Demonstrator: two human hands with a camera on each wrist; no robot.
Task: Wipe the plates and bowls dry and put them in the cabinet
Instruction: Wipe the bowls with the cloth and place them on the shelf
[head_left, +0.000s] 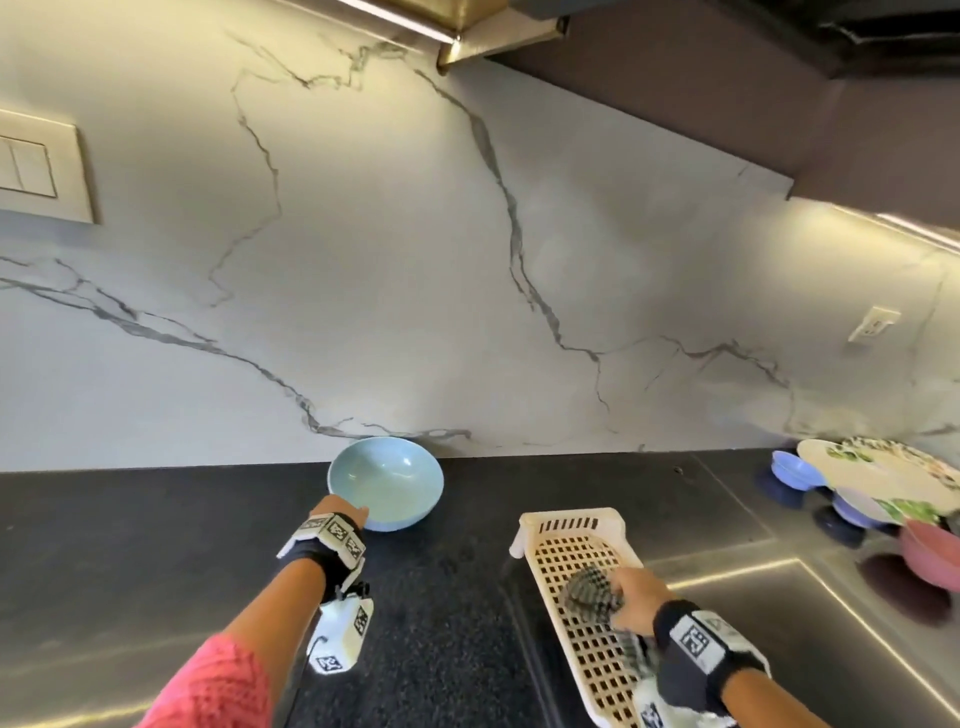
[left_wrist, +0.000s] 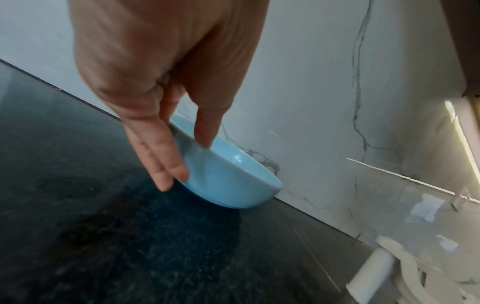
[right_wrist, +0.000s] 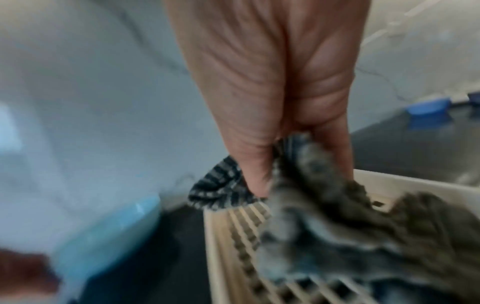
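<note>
While the light blue bowl (head_left: 387, 483) sat on the dark speckled counter (head_left: 130, 545) against the marble backsplash (head_left: 415, 260), the left hand (left_wrist: 166, 86) pinched its near rim, thumb inside, fingers (left_wrist: 166, 164) straight down the outer wall. The right hand (head_left: 636, 597) gripped a bunched checked dishcloth (head_left: 592, 592) over the cream slotted drainer tray (head_left: 576, 525). Further plates and bowls (head_left: 883, 483) stood stacked at far right.
</note>
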